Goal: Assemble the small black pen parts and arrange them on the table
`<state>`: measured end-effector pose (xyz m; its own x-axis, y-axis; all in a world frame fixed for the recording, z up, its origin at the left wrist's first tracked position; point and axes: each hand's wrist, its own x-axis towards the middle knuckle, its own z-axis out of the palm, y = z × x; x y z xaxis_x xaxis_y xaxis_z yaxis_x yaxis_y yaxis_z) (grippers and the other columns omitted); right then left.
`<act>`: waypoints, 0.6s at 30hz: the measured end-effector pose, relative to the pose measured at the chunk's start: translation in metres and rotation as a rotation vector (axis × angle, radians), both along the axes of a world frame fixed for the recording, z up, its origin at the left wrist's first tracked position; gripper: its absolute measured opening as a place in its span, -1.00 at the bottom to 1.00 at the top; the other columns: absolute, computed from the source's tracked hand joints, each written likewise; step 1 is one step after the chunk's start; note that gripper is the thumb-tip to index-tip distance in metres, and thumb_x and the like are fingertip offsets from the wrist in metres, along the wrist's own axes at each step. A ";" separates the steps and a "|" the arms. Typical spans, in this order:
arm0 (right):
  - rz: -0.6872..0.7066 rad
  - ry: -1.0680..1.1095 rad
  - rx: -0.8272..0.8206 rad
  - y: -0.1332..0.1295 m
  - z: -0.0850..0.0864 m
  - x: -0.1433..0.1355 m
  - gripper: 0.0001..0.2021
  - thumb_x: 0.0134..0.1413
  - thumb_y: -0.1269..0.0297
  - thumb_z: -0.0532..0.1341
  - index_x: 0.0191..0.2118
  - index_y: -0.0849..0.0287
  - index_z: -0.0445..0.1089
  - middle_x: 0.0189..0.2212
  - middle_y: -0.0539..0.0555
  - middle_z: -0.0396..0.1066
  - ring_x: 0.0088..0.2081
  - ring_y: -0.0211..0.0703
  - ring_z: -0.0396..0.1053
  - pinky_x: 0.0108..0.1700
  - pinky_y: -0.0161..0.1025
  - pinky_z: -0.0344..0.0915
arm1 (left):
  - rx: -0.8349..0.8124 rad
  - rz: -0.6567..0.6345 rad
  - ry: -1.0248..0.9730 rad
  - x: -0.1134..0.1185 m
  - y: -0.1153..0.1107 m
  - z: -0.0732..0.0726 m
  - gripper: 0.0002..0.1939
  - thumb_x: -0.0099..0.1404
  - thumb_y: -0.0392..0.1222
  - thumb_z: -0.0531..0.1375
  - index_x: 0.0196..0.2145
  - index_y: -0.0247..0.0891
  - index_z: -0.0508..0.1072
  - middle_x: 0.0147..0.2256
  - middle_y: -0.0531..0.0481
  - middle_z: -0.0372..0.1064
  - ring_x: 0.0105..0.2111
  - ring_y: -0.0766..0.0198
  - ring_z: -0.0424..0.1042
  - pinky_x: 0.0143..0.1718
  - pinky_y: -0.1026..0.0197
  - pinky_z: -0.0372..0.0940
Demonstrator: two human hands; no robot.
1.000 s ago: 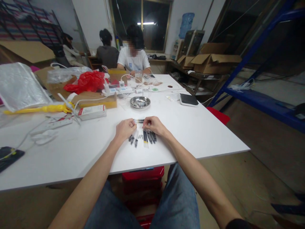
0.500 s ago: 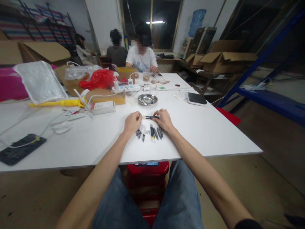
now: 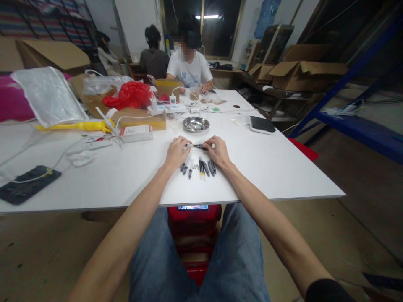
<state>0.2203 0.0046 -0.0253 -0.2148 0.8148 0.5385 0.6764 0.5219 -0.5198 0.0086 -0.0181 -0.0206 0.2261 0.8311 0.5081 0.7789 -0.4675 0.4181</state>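
Dark, thin pen parts (image 3: 198, 146) span the gap between my two hands, above the white table. My left hand (image 3: 178, 153) pinches their left end, and my right hand (image 3: 217, 151) is closed on the right end. Just nearer to me lie black refills with yellow ends (image 3: 202, 167), dark pen barrels (image 3: 211, 167), clear pen parts with dark tips (image 3: 190, 168) and several small springs (image 3: 195, 166). Beyond my hands stands a round metal dish (image 3: 195, 124) with small pieces in it.
On the white table (image 3: 267, 172) are a white box (image 3: 136, 133), a yellow tool (image 3: 75, 126), a red bag (image 3: 129, 95), cables and a black power strip (image 3: 27, 184). A black-topped case (image 3: 262, 125) lies right. A person in white sits opposite.
My view has tilted down slightly, so my lap shows more. The fingers of both hands have shifted on the pen parts, and less of the parts shows between them.
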 end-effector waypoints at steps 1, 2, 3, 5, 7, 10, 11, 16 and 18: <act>0.019 0.035 0.011 -0.001 0.001 -0.001 -0.82 0.29 0.30 0.24 -0.29 0.20 0.58 -0.28 0.16 0.52 -0.19 -0.02 0.39 -0.04 -0.12 0.25 | 0.015 -0.012 0.013 0.000 -0.001 0.001 -0.81 0.41 -0.21 0.18 -0.09 -0.20 0.55 -0.07 -0.11 0.46 0.02 0.04 0.37 0.07 0.01 0.24; 0.039 0.065 0.008 -0.003 0.002 -0.003 -0.81 0.30 0.29 0.22 -0.30 0.20 0.56 -0.31 0.14 0.52 -0.22 -0.05 0.39 -0.07 -0.14 0.25 | 0.026 -0.021 0.031 0.000 -0.001 0.002 -0.82 0.42 -0.19 0.18 -0.10 -0.20 0.55 -0.08 -0.11 0.47 0.02 0.03 0.36 0.06 0.01 0.23; 0.056 0.090 -0.006 -0.004 0.003 -0.004 -0.79 0.31 0.27 0.20 -0.31 0.20 0.55 -0.34 0.11 0.51 -0.27 -0.08 0.37 -0.11 -0.17 0.24 | 0.035 -0.026 0.050 0.000 -0.002 0.003 -0.83 0.43 -0.17 0.18 -0.12 -0.20 0.55 -0.09 -0.11 0.48 0.01 0.03 0.36 0.05 0.01 0.23; 0.089 0.127 -0.053 -0.007 0.005 -0.006 -0.73 0.35 0.23 0.15 -0.35 0.20 0.50 -0.43 0.05 0.47 -0.36 -0.14 0.32 -0.21 -0.22 0.20 | 0.046 -0.029 0.086 0.001 -0.004 0.006 -0.82 0.46 -0.15 0.14 -0.14 -0.20 0.54 -0.13 -0.10 0.50 -0.01 0.04 0.37 0.02 0.02 0.21; 0.117 0.158 -0.082 -0.010 0.007 -0.009 -0.68 0.37 0.18 0.12 -0.38 0.19 0.46 -0.48 0.02 0.43 -0.41 -0.18 0.27 -0.27 -0.24 0.15 | 0.068 -0.028 0.115 0.002 -0.007 0.008 -0.80 0.49 -0.16 0.10 -0.12 -0.20 0.52 -0.15 -0.09 0.52 -0.04 0.05 0.39 -0.01 0.03 0.20; 0.138 0.197 -0.056 -0.014 0.010 -0.012 -0.70 0.36 0.17 0.12 -0.38 0.19 0.43 -0.47 0.02 0.42 -0.41 -0.19 0.27 -0.27 -0.24 0.16 | 0.107 -0.008 0.154 0.004 -0.011 0.012 -0.80 0.48 -0.23 0.07 -0.13 -0.19 0.50 -0.16 -0.10 0.53 -0.07 0.04 0.41 -0.05 0.04 0.19; 0.150 0.214 -0.034 -0.015 0.010 -0.013 -0.73 0.33 0.20 0.14 -0.37 0.18 0.43 -0.44 0.03 0.44 -0.39 -0.18 0.28 -0.25 -0.23 0.18 | 0.107 0.009 0.167 0.005 -0.011 0.013 -0.79 0.46 -0.27 0.06 -0.16 -0.19 0.50 -0.18 -0.10 0.53 -0.08 0.04 0.41 -0.06 0.05 0.19; 0.241 0.275 0.096 -0.020 0.014 -0.018 -0.96 0.21 0.36 0.20 -0.29 0.14 0.39 -0.30 0.07 0.41 -0.24 -0.10 0.34 -0.18 -0.20 0.25 | -0.014 0.105 0.202 0.005 -0.012 0.015 -0.73 0.31 -0.44 0.02 -0.33 -0.18 0.46 -0.33 -0.09 0.49 -0.22 0.05 0.44 -0.20 0.08 0.19; 0.241 0.238 0.119 -0.020 0.015 -0.019 -0.97 0.24 0.34 0.22 -0.25 0.13 0.40 -0.26 0.09 0.42 -0.19 -0.08 0.33 -0.11 -0.17 0.26 | -0.019 0.129 0.208 0.006 -0.012 0.016 -0.74 0.29 -0.43 0.02 -0.34 -0.18 0.46 -0.33 -0.10 0.49 -0.22 0.05 0.44 -0.21 0.08 0.19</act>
